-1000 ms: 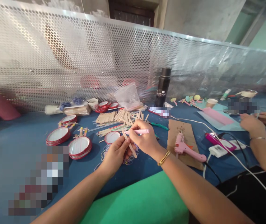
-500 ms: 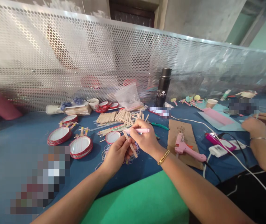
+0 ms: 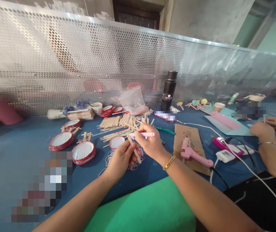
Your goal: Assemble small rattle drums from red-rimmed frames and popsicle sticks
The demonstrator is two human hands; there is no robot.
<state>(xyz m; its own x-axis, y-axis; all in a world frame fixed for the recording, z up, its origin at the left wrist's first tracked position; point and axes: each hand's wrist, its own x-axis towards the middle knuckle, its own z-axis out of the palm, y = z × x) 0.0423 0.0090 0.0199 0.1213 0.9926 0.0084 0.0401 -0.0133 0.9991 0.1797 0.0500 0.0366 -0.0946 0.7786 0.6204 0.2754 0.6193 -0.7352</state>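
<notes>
My left hand (image 3: pixel 120 160) pinches a flat wooden stick (image 3: pixel 135 150) that slants down to the right. My right hand (image 3: pixel 149 144), with a gold bracelet at the wrist, grips a pink pen-like tool (image 3: pixel 144 134) held level, its tip near the top end of the stick. Both hands hover over the blue table (image 3: pixel 19 151), just above a tangle of rubber bands (image 3: pixel 135 165) and beside a small red-rimmed lid (image 3: pixel 116 141). A heap of wooden sticks (image 3: pixel 124 121) lies behind my hands.
Several red-rimmed lids (image 3: pixel 84 152) lie at left. A pink glue gun (image 3: pixel 193 154) rests on brown cardboard (image 3: pixel 188 133) at right, with cables and a white adapter (image 3: pixel 225 155). A black flask (image 3: pixel 168 90) stands before a perforated metal screen (image 3: pixel 79 61). Another person's hands (image 3: pixel 263 130) work at far right.
My hands and the stick have barely shifted. The other person's hands at far right have moved slightly away to the right.
</notes>
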